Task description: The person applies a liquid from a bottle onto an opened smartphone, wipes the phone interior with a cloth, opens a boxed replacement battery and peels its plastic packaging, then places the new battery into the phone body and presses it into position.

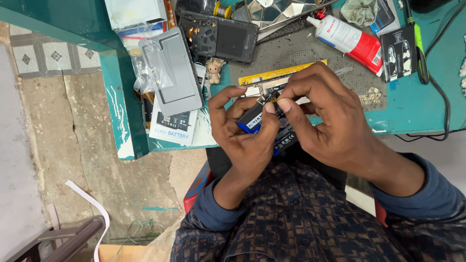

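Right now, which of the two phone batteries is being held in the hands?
The blue and black battery, gripped by left hand and right hand. The other, a white-labelled battery pack, lies untouched on the teal table under the grey phone back cover.

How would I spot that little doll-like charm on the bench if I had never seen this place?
Start at the teal workbench and find the grey phone back cover lying on its left part. Just right of the cover's upper half sits the small charm figure, below the opened dark phone. It is the only toy-like, pale beige thing there.
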Demonstrator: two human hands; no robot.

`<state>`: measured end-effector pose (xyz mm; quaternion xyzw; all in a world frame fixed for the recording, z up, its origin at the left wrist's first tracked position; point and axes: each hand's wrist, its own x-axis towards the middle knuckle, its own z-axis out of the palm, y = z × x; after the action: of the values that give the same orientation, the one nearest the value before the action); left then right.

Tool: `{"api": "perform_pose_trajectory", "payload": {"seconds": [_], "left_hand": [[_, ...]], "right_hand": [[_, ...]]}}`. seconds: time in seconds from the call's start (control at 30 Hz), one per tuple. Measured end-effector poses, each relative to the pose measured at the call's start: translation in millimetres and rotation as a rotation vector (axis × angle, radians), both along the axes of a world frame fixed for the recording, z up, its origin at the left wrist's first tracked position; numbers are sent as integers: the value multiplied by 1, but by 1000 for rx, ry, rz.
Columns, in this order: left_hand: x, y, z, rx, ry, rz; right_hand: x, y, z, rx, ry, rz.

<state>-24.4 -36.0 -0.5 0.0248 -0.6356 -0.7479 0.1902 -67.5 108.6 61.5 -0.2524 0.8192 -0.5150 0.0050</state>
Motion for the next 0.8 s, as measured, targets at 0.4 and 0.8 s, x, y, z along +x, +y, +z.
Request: {"api": "perform_pose_trajectory", "payload": {"seconds": [0.4, 0.8], "left_hand": [[-4, -2, 4, 80, -108, 11], [-6, -21, 2, 482, -279, -164]], "right_hand": [[0, 0, -4, -250, -138, -118], [5, 98, -28, 503, 406, -364]]}}
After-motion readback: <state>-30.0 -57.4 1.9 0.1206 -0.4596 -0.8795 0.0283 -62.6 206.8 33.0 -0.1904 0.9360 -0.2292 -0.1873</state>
